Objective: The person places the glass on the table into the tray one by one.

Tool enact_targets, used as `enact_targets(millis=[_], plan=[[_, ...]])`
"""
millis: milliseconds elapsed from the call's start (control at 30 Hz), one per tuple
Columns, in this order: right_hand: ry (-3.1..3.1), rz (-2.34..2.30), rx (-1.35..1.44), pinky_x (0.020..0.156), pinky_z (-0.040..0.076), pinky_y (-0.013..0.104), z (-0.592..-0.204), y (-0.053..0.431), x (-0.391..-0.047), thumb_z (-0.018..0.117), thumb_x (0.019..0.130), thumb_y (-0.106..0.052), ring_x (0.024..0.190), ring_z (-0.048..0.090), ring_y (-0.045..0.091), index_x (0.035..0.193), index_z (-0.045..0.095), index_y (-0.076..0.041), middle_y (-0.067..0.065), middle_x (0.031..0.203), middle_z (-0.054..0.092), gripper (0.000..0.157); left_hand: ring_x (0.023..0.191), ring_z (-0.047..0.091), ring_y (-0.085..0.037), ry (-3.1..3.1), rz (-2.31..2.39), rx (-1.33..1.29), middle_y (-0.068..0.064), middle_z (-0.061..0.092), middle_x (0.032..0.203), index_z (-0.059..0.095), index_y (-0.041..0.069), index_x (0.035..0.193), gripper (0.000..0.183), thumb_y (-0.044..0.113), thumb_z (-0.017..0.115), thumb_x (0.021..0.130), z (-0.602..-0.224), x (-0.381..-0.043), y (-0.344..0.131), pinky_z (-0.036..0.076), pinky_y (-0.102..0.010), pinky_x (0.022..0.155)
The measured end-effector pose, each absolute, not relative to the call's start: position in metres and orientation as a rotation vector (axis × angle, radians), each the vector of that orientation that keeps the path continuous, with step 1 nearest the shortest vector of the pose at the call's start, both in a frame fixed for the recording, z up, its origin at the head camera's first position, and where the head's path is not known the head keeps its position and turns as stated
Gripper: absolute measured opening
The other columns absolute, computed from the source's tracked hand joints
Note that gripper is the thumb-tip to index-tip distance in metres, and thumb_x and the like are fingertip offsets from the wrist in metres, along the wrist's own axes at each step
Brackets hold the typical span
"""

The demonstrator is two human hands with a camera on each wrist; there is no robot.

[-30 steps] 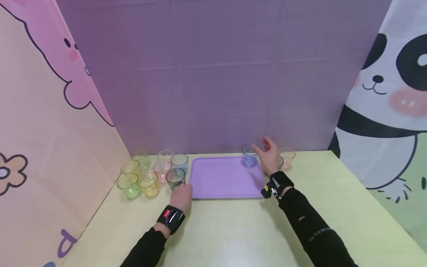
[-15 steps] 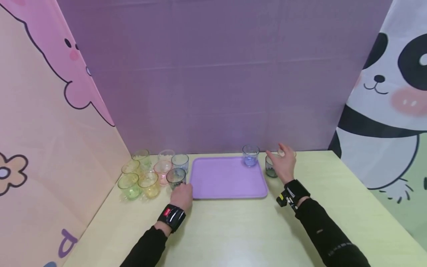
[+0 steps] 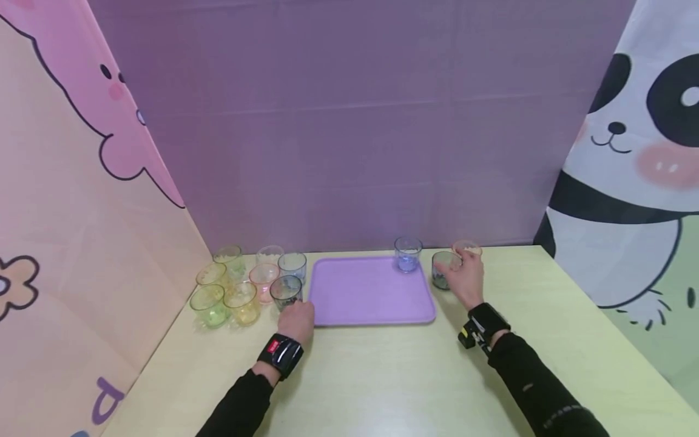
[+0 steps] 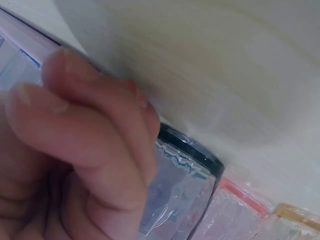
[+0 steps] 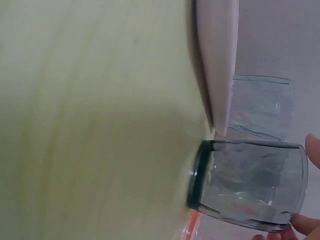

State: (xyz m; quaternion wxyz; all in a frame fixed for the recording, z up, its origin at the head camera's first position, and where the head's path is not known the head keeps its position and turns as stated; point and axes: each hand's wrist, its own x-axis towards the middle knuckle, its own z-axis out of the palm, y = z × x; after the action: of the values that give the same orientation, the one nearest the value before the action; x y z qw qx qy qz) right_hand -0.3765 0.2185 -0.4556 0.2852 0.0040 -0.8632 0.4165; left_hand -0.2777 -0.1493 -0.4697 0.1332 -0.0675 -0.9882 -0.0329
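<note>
right hand brackets rim of the dark glass just right of the tray, can't tell if pinched; press evenly from both sides, keep it upright, don't knock pink glass; left hand loosely curled, holding nothing

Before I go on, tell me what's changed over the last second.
The right hand has moved rightward from beside the blue glass to the dark glass right of the tray, and is now around its rim; a firm grip can't be confirmed. The left hand, blue glass and tray look unmoved.
</note>
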Motion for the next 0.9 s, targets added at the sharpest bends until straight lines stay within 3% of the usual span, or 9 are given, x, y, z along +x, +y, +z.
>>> enact_targets(millis=[200,433,633,900], plan=[[-2.350,1.118,-0.002,0.096,0.032,0.050,-0.4620,0.2160,-0.3756,0.081,0.067,-0.030,0.111,0.040,0.042,0.125,0.048,0.007,0.029,0.121,0.040,0.076,0.059,0.059,-0.028,-2.897,-0.089,-0.181,-0.015,0.062,0.069,0.062,0.001,0.072,0.006,0.000,0.059,0.077,-0.4694,-0.2783,-0.1487,0.048,-0.039,0.046],[-2.334,1.198,-0.012,0.098,0.031,0.049,-0.4624,0.2128,-0.3756,0.081,0.066,-0.021,0.114,0.038,0.040,0.127,0.046,0.003,0.027,0.124,0.034,0.075,0.060,0.059,-0.029,-2.903,-0.088,-0.171,-0.015,0.062,0.070,0.062,0.001,0.073,0.006,0.000,0.059,0.078,-0.4701,-0.2789,-0.1488,0.049,-0.039,0.047],[-2.411,1.127,-0.044,0.095,0.033,0.052,-0.4611,0.2136,-0.3742,0.078,0.067,-0.026,0.114,0.035,0.042,0.128,0.044,0.001,0.029,0.125,0.033,0.075,0.060,0.059,-0.029,-2.904,-0.106,-0.161,-0.016,0.062,0.070,0.062,0.001,0.073,0.006,0.000,0.059,0.078,-0.4707,-0.2792,-0.1487,0.049,-0.040,0.046],[-2.502,1.163,-0.057,0.092,0.037,0.053,-0.4620,0.2153,-0.3706,0.077,0.069,-0.028,0.108,0.041,0.042,0.131,0.034,0.007,0.031,0.122,0.035,0.084,0.060,0.059,-0.030,-2.907,-0.119,-0.164,-0.015,0.062,0.070,0.062,0.001,0.073,0.005,0.000,0.059,0.077,-0.4708,-0.2796,-0.1485,0.049,-0.040,0.047]])
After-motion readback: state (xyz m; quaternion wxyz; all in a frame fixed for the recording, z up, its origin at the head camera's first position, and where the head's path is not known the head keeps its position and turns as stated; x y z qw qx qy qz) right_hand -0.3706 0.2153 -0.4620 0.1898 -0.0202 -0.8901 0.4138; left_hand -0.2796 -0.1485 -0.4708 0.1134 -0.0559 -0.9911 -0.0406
